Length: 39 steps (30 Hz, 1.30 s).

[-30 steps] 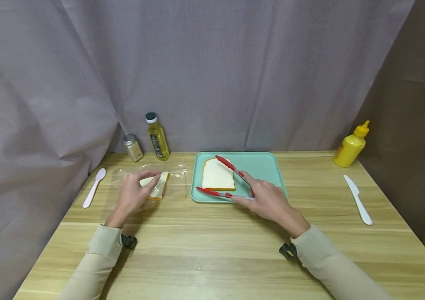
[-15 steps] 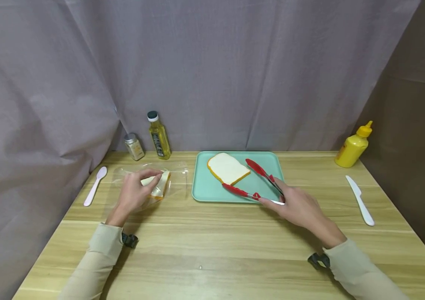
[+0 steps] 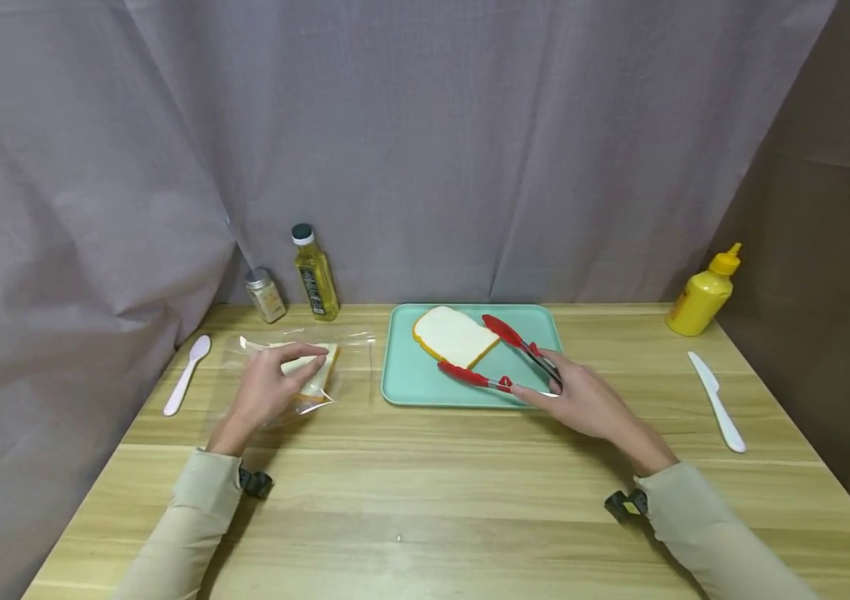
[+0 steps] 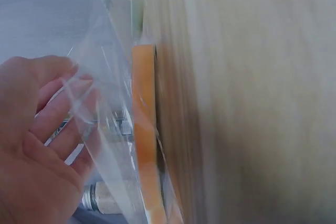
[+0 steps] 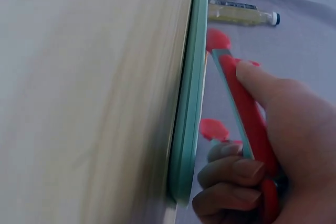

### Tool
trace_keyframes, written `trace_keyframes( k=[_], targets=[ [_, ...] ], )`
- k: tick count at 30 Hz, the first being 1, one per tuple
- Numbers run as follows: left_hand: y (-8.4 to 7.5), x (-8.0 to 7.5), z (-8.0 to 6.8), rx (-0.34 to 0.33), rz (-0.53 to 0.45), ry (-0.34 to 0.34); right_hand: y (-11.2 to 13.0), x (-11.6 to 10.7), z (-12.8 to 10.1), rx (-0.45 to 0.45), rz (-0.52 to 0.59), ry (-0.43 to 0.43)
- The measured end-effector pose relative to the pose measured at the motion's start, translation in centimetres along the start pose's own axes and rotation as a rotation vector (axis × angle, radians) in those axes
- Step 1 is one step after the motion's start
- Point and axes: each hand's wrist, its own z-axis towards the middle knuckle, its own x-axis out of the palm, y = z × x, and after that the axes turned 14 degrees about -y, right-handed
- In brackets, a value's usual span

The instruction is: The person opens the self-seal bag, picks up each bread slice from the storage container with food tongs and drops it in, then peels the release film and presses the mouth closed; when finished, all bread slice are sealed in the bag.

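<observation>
A slice of white bread (image 3: 453, 335) lies tilted on the teal tray (image 3: 425, 387). My right hand (image 3: 582, 404) grips red tongs (image 3: 502, 357) (image 5: 241, 100), whose arms stand apart over the tray just right of the slice. My left hand (image 3: 263, 387) (image 4: 37, 145) pinches a clear plastic bag (image 3: 297, 367) (image 4: 105, 98) lying on the table left of the tray. Inside the bag is another bread slice (image 3: 312, 375) with an orange crust (image 4: 144, 129).
A white spoon (image 3: 187, 374) lies at the far left. A small spice jar (image 3: 265, 295) and an oil bottle (image 3: 315, 273) stand at the back. A yellow squeeze bottle (image 3: 704, 292) stands back right, with a white knife (image 3: 717, 402) before it. Curtains close off the back and sides.
The tongs let go of the tray slice, which now lies tilted toward the back. My right hand drew back to the right, then eased slightly left. The left hand kept holding the bag.
</observation>
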Motion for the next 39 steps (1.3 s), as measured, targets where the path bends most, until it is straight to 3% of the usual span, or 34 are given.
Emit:
trace_keyframes(
  k=[6,12,19,29,39],
  targets=[
    [-0.2,0.3,-0.2,-0.033,-0.049,0.086,0.4,0.1,0.2,0.034,-0.009,0.022],
    [-0.3,0.4,-0.1,-0.03,-0.142,0.076,0.3,-0.3,0.3,0.035,-0.008,0.038],
    [-0.3,0.5,-0.2,-0.058,-0.163,0.084,0.1,-0.5,0.3,0.028,-0.029,0.081],
    [-0.4,0.5,-0.3,-0.097,-0.192,-0.016,-0.2,-0.4,0.3,-0.005,-0.007,0.044],
    [-0.4,0.4,-0.3,-0.099,-0.157,-0.096,-1.2,-0.1,0.6,-0.002,0.054,0.04]
  ],
)
